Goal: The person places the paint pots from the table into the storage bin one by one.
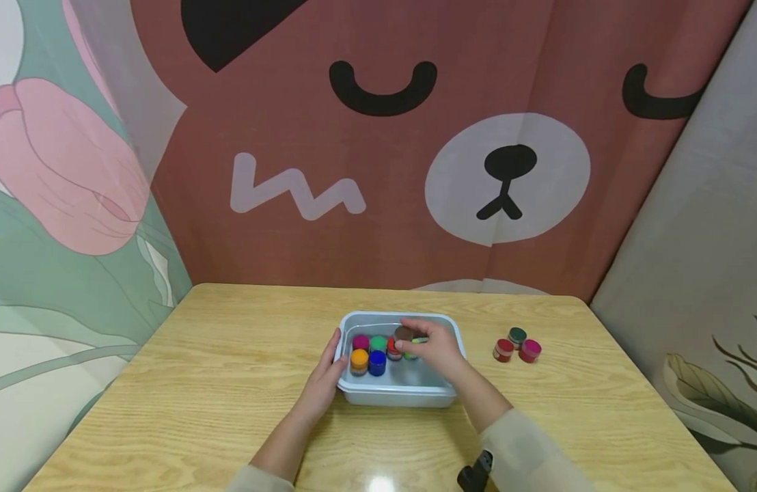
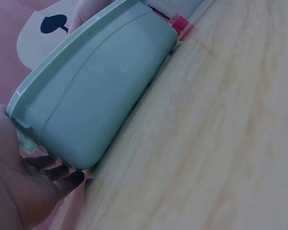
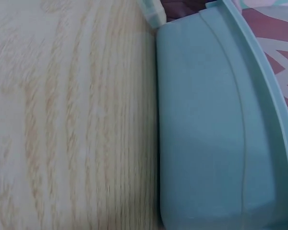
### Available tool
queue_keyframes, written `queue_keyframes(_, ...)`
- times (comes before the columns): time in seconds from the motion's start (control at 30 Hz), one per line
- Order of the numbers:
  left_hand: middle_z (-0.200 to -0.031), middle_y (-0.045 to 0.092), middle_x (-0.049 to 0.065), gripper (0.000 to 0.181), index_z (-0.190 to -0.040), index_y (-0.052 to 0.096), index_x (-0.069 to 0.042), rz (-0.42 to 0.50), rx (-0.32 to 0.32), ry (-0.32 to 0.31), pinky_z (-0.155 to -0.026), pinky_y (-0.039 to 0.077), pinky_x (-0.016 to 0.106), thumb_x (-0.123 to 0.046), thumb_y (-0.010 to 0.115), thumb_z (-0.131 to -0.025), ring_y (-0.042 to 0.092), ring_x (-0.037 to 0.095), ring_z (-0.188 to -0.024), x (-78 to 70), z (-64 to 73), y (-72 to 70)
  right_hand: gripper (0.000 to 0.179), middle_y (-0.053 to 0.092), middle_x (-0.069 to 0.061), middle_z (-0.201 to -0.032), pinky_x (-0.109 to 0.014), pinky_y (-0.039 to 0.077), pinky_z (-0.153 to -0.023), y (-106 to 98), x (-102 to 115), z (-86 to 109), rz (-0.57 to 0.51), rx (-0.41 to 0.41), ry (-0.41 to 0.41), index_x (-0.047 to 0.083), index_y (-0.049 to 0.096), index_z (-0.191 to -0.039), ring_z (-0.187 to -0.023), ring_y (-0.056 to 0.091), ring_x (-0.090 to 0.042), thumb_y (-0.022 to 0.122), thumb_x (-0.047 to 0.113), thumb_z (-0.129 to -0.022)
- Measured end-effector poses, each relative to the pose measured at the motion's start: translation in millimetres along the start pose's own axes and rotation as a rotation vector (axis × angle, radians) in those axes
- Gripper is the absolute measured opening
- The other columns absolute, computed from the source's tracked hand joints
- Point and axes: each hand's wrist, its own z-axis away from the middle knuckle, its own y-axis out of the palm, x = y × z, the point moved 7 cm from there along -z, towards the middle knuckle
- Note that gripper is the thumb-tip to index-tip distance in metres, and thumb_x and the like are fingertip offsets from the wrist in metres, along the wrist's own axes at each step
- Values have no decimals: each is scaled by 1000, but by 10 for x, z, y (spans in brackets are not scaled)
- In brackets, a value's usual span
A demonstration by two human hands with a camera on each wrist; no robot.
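A light blue plastic bin [image 1: 397, 398] stands on the table with several small paint jars inside. My left hand [image 1: 320, 383] holds the bin's left end, thumb at the rim; in the left wrist view its fingers [image 2: 69, 182] lie against the outer wall near the bottom corner. Over the bin's inside, my right hand [image 1: 436, 352] pinches a brown-topped jar [image 1: 404, 333] between thumb and fingers. A red jar [image 1: 392, 350] and a yellow-green one [image 1: 410, 353], partly covered by the hand, are close by. Magenta [image 1: 361, 342], green [image 1: 377, 343], orange [image 1: 359, 361] and blue [image 1: 376, 363] jars stand at the left.
Right of the bin, a red jar [image 1: 503, 350], a dark green jar [image 1: 516, 335] and a magenta jar [image 1: 529, 351] stand together on the wooden table [image 1: 231, 355]. A printed bear curtain [image 1: 391, 253] hangs behind the table. A black device [image 1: 475, 473] is at the right sleeve.
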Motion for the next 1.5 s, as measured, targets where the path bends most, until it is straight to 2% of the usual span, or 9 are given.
queue_keyframes(0.13, -166, 13, 11, 59, -158, 17, -18, 3, 3, 6, -121, 7, 61, -20, 39, -104, 8, 38, -152, -11, 10, 3, 46, 71, -7, -114, -41, 52, -92, 64, 8, 13, 46, 42, 18, 8, 67, -125, -107, 62, -24, 79, 18, -82)
queue_keyframes(0.4, -165, 14, 13, 60, -158, 18, -18, -4, -6, 5, -120, 8, 63, -23, 41, -103, 9, 39, -152, -32, 14, -4, 41, 72, -9, -112, -40, 53, -92, 154, -22, 13, 134, 111, 4, 5, 70, -117, -100, 63, -22, 81, 14, -79)
queue_keyframes(0.67, -165, 14, 12, 60, -158, 19, -18, 2, -5, 2, -121, 8, 62, -21, 43, -103, 8, 38, -152, -43, 30, 7, 38, 71, -9, -110, -43, 52, -97, 240, -42, 2, 206, 178, 28, 3, 71, -112, -103, 64, -25, 82, 11, -77)
queue_keyframes(1.17, -165, 14, 11, 60, -158, 19, -19, -12, -10, -7, -120, 8, 63, -20, 42, -103, 9, 38, -152, -63, 36, 9, 37, 69, -7, -105, -44, 50, -98, 297, -37, -32, 292, 195, 35, 7, 70, -107, -102, 62, -23, 85, 11, -73)
queue_keyframes(1.5, -165, 13, 11, 59, -158, 18, -18, -2, -7, 5, -121, 7, 62, -20, 41, -103, 8, 38, -152, -18, 16, 3, 37, 67, -6, -102, -44, 50, -95, 335, -34, -45, 349, 196, 31, 10, 67, -104, -98, 61, -22, 86, 12, -72)
